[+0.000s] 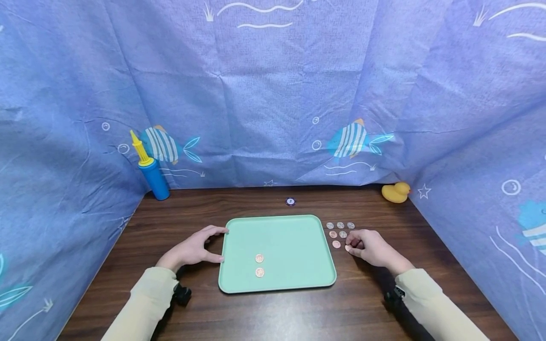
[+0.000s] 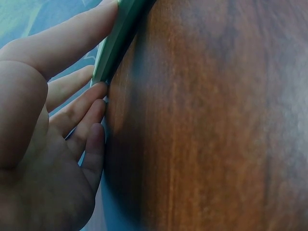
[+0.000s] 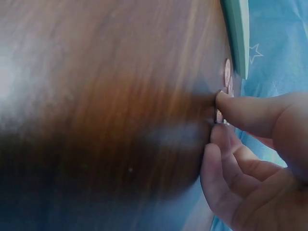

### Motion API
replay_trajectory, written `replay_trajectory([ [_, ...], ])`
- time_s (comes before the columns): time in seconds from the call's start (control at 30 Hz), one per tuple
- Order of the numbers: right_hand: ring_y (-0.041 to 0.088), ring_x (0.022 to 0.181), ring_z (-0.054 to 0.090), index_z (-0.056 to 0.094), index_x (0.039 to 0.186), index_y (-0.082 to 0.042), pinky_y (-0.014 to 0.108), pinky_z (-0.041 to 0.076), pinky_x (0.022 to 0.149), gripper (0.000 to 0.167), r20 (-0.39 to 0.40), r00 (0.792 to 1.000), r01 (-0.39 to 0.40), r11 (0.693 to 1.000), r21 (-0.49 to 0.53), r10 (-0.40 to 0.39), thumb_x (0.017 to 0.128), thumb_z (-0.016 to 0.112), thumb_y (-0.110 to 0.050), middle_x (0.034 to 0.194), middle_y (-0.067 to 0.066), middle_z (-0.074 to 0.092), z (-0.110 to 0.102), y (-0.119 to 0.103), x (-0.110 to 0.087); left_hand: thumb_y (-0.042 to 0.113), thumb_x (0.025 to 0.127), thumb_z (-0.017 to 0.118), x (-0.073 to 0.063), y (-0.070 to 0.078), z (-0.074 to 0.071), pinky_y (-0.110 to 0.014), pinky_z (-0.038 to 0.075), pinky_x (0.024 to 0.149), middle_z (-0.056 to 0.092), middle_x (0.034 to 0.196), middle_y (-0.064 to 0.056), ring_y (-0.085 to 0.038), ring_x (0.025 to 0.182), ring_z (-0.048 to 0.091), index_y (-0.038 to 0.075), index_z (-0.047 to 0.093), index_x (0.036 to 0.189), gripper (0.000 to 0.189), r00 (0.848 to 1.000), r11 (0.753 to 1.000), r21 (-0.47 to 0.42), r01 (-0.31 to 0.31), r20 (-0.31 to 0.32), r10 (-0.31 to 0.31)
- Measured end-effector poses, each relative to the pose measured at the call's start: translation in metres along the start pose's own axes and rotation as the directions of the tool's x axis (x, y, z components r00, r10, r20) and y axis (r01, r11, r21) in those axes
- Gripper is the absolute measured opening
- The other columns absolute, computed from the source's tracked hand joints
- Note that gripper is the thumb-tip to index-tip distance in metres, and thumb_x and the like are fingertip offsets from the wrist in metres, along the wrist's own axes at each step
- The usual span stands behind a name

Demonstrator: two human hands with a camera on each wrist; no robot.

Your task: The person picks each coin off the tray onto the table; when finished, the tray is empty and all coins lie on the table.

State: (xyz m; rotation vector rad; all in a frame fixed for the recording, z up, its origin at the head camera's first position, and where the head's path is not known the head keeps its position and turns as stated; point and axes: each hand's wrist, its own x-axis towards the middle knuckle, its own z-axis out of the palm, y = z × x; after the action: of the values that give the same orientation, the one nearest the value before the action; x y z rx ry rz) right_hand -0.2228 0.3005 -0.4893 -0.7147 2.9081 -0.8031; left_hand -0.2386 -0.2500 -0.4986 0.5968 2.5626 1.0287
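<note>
A light green tray point(image 1: 294, 246) lies on the table with two copper coins, an upper coin point(image 1: 259, 258) and a lower coin point(image 1: 259, 272), in its left half. My left hand point(image 1: 194, 247) touches the tray's left rim with thumb and fingertips, fingers spread and lightly bent; the left wrist view shows the tray edge point(image 2: 118, 41) there. Right of the tray, my right hand point(image 1: 372, 247) pinches a copper coin point(image 3: 219, 116) at the tabletop between thumb and fingers. Beside it lie several silver and copper coins, among them a copper coin point(image 1: 336, 244) and a silver coin point(image 1: 340, 225).
A blue and yellow hand pump point(image 1: 154, 177) stands at the back left. Behind the tray lies a dark poker chip point(image 1: 290, 201), and a yellow rubber duck point(image 1: 395, 192) sits at the back right. A blue fish-patterned curtain point(image 1: 264, 94) encloses the wooden table point(image 1: 273, 317).
</note>
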Motion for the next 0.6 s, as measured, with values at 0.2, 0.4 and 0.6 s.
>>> replay_trajectory([
  [0.2,0.003,0.07,0.061,0.072,0.088,-0.013,0.027,0.054,0.065,0.013,-0.002,1.0,-0.014,1.0,-0.001,0.014,0.09,0.081,-0.004,0.078,-0.008,0.067,0.0011,0.0012,0.0022,0.042,0.087,0.088,-0.0006,-0.0008,-0.0003,-0.062,0.036,0.117,0.046,0.156,-0.01,-0.037,0.144,0.042,0.018,0.05,0.156,0.083,1.0,1.0,-0.009,0.003,-0.003,-0.003],
  [0.4,0.004,0.07,0.06,0.072,0.088,-0.012,0.027,0.053,0.065,0.011,-0.015,1.0,-0.025,1.0,-0.013,0.025,0.091,0.081,-0.007,0.077,-0.009,0.066,0.0018,0.0027,0.0041,0.043,0.086,0.088,0.0,-0.002,0.0003,-0.061,0.036,0.118,0.047,0.156,-0.01,-0.036,0.144,0.043,0.017,0.05,0.156,0.083,1.0,1.0,-0.008,0.001,-0.004,-0.001],
  [0.6,0.004,0.068,0.058,0.071,0.087,-0.014,0.027,0.049,0.063,0.012,-0.033,0.998,-0.058,0.998,-0.027,0.057,0.092,0.081,-0.011,0.076,-0.008,0.065,0.003,0.0025,0.0066,0.042,0.086,0.088,0.0007,-0.0021,0.0005,-0.061,0.035,0.118,0.046,0.157,-0.01,-0.037,0.144,0.043,0.018,0.05,0.156,0.083,1.0,1.0,-0.011,0.003,-0.004,-0.003],
])
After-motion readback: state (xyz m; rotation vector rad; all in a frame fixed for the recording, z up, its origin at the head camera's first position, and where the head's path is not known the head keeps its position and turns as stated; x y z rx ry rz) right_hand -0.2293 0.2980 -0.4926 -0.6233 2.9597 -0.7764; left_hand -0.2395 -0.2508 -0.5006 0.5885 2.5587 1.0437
